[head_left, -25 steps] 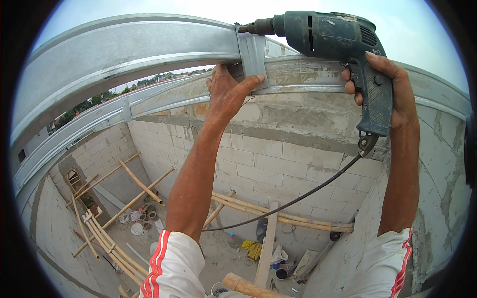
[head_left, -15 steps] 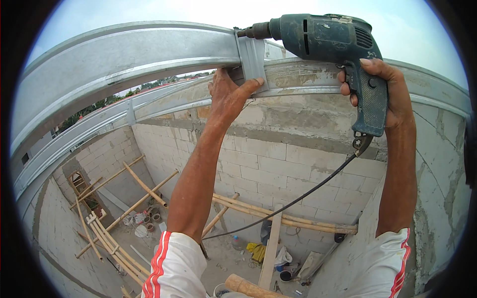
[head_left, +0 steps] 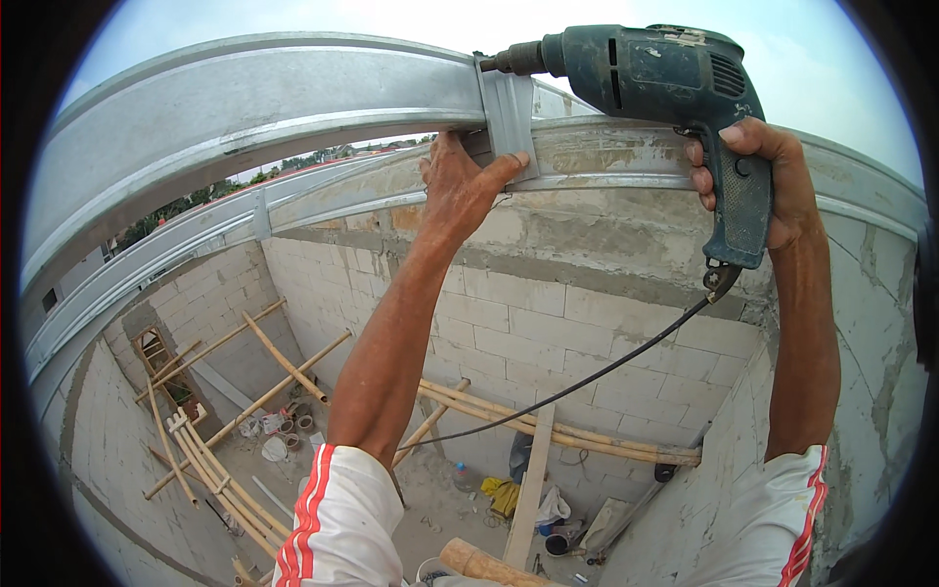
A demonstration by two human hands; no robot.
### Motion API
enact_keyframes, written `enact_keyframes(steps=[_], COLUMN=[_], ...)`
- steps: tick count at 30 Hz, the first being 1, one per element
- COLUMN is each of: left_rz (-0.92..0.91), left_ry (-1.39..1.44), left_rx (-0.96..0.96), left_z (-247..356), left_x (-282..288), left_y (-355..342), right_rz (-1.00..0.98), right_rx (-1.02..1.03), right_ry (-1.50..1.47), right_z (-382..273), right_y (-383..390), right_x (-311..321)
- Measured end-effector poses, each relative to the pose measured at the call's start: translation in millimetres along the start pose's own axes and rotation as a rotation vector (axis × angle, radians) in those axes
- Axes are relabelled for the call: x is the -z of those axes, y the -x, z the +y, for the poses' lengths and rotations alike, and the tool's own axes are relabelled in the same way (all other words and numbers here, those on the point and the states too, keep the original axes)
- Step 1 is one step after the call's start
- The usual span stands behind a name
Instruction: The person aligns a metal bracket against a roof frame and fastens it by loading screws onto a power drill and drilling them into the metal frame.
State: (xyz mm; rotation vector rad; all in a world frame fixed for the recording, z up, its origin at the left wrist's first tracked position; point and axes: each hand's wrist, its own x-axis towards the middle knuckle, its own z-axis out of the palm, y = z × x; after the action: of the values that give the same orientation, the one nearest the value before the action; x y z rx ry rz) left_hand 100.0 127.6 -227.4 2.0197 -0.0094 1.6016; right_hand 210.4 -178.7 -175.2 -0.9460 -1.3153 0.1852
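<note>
So right up close you've got both arms reaching up in white sleeves with red stripes. The left hand [head_left: 460, 191] is curled up against the underside of the steel beam [head_left: 264, 108], thumb pressed flat on the bracket [head_left: 509, 117] that wraps over the beam, so it's closed onto the metal and pinning that bracket in place. Off to its right, the right hand [head_left: 768, 186] is wrapped tight around the grip of the drill [head_left: 665, 83], a worn blue-green corded one. The drill sits level above that hand, chuck pointing left with its tip right at the top edge of the bracket; can't tell if the bit is actually in the metal. Its black cord [head_left: 587, 377] hangs from below the right hand and sags down-left between the two arms.

Just behind the hands runs a second beam on the block wall [head_left: 548, 323]. Way below are bamboo poles [head_left: 548, 430] leaning around, a plank, buckets and scraps on the dirt floor.
</note>
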Motion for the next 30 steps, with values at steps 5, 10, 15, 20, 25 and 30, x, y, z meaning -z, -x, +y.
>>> enact_keyframes(steps=[5, 10, 15, 20, 25, 30], left_rz=[0.011, 0.024, 0.031, 0.025, 0.019, -0.011], left_ry=[-0.009, -0.007, -0.030, 0.005, -0.005, -0.015], left_rx=[-0.021, 0.015, 0.019, 0.027, 0.019, 0.022], left_z=[9, -1, 7, 6, 9, 5], left_x=[4, 0, 2, 1, 2, 5], left_y=[1, -1, -3, 0, 1, 0], right_rz=[0.051, 0.007, 0.001, -0.004, 0.030, 0.199], right_rx=[-0.009, 0.072, 0.071, 0.021, 0.074, 0.216], right_ry=[0.142, 0.230, 0.207, 0.055, 0.037, -0.032], right_z=[-15, -9, -9, -1, 3, 7], right_y=[4, 8, 4, 5, 14, 54], right_x=[-10, -14, -8, -5, -4, -1])
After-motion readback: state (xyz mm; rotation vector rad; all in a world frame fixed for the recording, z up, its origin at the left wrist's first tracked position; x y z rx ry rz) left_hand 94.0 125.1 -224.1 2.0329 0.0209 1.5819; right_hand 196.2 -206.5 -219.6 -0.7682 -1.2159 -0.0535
